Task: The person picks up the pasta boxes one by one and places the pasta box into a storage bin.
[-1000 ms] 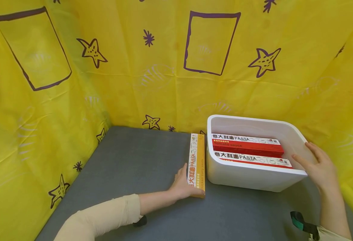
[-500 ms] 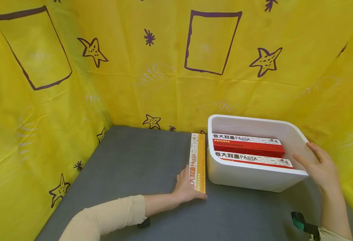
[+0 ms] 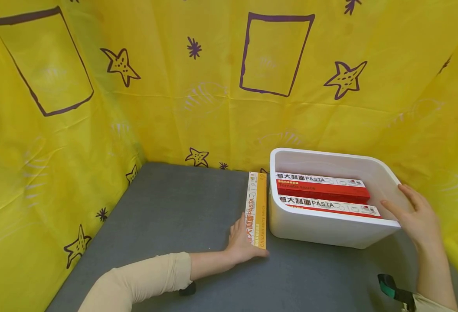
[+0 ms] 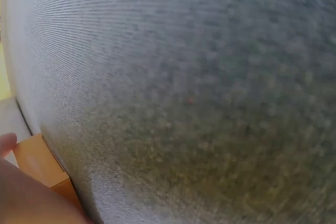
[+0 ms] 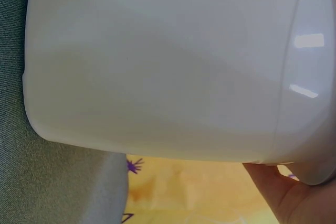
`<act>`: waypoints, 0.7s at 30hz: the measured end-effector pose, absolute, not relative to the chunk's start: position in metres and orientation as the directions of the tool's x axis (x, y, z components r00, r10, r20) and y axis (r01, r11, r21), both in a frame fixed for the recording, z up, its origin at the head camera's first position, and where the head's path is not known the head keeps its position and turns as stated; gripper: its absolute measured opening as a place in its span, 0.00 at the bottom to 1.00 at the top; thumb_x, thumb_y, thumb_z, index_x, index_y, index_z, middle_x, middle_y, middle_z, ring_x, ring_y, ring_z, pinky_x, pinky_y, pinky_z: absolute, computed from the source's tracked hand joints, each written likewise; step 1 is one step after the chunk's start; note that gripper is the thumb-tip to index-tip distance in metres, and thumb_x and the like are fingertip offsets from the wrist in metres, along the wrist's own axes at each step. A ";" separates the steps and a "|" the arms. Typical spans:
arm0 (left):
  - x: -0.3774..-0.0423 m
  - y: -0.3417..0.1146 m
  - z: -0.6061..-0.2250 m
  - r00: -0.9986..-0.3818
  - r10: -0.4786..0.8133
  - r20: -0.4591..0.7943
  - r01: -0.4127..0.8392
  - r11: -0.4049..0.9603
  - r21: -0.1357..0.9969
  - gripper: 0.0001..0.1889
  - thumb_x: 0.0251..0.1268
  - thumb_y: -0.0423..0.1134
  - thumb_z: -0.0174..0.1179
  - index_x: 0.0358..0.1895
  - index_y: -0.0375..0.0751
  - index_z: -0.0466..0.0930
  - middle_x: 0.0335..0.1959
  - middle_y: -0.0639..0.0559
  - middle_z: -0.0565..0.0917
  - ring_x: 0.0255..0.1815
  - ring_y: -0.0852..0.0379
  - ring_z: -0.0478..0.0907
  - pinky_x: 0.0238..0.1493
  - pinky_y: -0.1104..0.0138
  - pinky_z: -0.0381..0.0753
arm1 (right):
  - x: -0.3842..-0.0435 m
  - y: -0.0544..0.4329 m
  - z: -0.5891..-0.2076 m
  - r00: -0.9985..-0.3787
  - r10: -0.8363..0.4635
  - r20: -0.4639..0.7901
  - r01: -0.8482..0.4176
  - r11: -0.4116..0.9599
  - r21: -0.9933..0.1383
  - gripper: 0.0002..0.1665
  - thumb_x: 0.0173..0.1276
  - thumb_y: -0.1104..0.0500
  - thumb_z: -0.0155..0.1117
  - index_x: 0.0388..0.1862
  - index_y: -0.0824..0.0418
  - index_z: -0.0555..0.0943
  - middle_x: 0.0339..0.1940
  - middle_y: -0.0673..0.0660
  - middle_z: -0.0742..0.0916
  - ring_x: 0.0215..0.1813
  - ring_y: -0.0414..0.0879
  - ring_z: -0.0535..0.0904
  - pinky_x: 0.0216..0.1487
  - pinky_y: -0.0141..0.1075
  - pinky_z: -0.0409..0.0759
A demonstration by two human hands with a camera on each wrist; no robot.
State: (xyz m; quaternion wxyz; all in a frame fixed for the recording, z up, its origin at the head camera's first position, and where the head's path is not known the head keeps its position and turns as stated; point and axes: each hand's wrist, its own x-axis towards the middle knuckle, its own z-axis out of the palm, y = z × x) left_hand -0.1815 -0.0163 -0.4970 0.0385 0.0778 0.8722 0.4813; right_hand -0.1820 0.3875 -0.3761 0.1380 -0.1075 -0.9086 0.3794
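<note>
A white and yellow pasta box, lettered "Chicken curry sauce", lies lengthwise on the table just left of a white bin. My left hand holds its near end, fingers along the left side and thumb across the front. In the left wrist view, the orange end of the box shows at lower left beside part of that hand. My right hand grips the bin's right rim, thumb inside and fingers outside. Two red and white pasta boxes, a rear one and a front one, lie inside the bin.
The dark grey table extends left and in front of the bin. A yellow patterned cloth hangs close behind and along both sides. A black and green strap is at the right wrist.
The left hand and the yellow pasta box have shifted very slightly away from me and to the right, and now stay still. The right hand keeps its hold on the bin.
</note>
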 end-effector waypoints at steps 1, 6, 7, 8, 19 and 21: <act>-0.182 -0.017 -0.497 -0.985 0.171 0.008 0.098 0.526 0.845 0.72 0.23 0.44 0.83 0.75 0.29 0.44 0.69 0.36 0.61 0.67 0.38 0.58 0.65 0.46 0.60 | -0.182 0.388 -0.376 -0.939 0.300 0.168 0.092 0.690 -0.718 0.47 0.68 0.45 0.60 0.77 0.62 0.54 0.78 0.69 0.54 0.73 0.72 0.48 0.66 0.67 0.49; -0.183 -0.021 -0.498 -0.984 0.176 0.028 0.115 0.509 0.853 0.69 0.23 0.40 0.82 0.75 0.30 0.45 0.69 0.35 0.62 0.67 0.37 0.58 0.65 0.45 0.61 | -0.182 0.387 -0.376 -0.938 0.303 0.168 0.096 0.693 -0.715 0.47 0.68 0.45 0.60 0.77 0.63 0.54 0.77 0.70 0.55 0.73 0.72 0.49 0.65 0.67 0.49; -0.183 -0.022 -0.497 -0.983 0.180 0.036 0.123 0.499 0.858 0.69 0.23 0.40 0.81 0.75 0.30 0.45 0.69 0.35 0.62 0.68 0.37 0.58 0.64 0.45 0.61 | -0.181 0.387 -0.375 -0.938 0.304 0.168 0.097 0.694 -0.713 0.47 0.68 0.45 0.60 0.77 0.63 0.54 0.77 0.70 0.55 0.73 0.72 0.49 0.65 0.68 0.49; -0.184 -0.023 -0.497 -0.982 0.185 0.045 0.131 0.486 0.864 0.68 0.24 0.39 0.81 0.75 0.30 0.45 0.69 0.35 0.62 0.68 0.36 0.58 0.64 0.45 0.62 | -0.181 0.386 -0.375 -0.938 0.305 0.167 0.098 0.693 -0.714 0.47 0.68 0.45 0.60 0.77 0.63 0.54 0.77 0.70 0.54 0.73 0.72 0.49 0.65 0.68 0.49; -0.190 -0.044 -0.489 -0.951 0.285 0.122 0.213 0.316 0.924 0.53 0.31 0.33 0.76 0.69 0.40 0.57 0.50 0.53 0.75 0.45 0.57 0.74 0.47 0.62 0.73 | -0.181 0.387 -0.375 -0.938 0.303 0.169 0.095 0.692 -0.716 0.47 0.68 0.45 0.60 0.77 0.62 0.54 0.77 0.70 0.54 0.73 0.72 0.48 0.65 0.68 0.49; -0.190 -0.047 -0.486 -0.952 0.285 0.109 0.200 0.315 0.928 0.55 0.32 0.34 0.76 0.71 0.38 0.55 0.54 0.52 0.75 0.45 0.57 0.74 0.47 0.63 0.73 | -0.181 0.387 -0.375 -0.938 0.304 0.166 0.096 0.689 -0.718 0.47 0.68 0.45 0.60 0.77 0.62 0.53 0.77 0.70 0.54 0.73 0.72 0.48 0.65 0.68 0.49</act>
